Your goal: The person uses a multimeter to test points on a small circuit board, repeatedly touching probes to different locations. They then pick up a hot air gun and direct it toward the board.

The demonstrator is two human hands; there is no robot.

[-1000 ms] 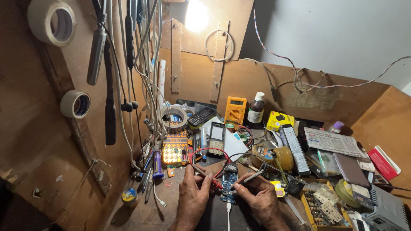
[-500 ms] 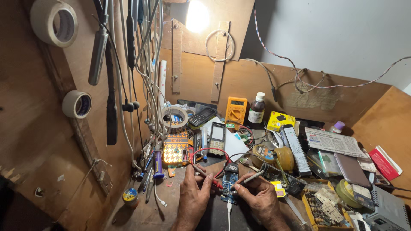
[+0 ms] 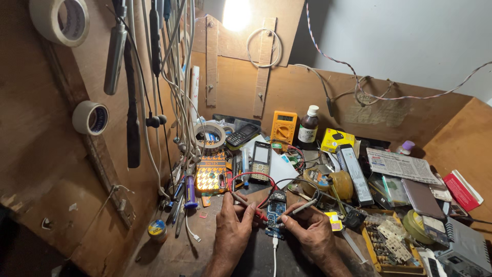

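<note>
Head view: the left hand (image 3: 233, 228) was closed around a red probe (image 3: 247, 204), whose tip was pressed onto a small blue circuit board (image 3: 275, 217) lying between the two sets of fingers. The right hand (image 3: 311, 233) was pinched shut on a black probe (image 3: 303, 206), pointed at the same board from the other side. A white cable (image 3: 274, 254) was seen running from the board's near edge, between the wrists. Just beyond the fingertips, red and black leads (loosely looped) were laid toward a dark phone (image 3: 260, 161). Farther back, a yellow multimeter (image 3: 283, 125) and a brown bottle (image 3: 308, 127) were propped near the wooden wall. Well to the left, tape rolls (image 3: 90, 117) were hung on the board.
</note>
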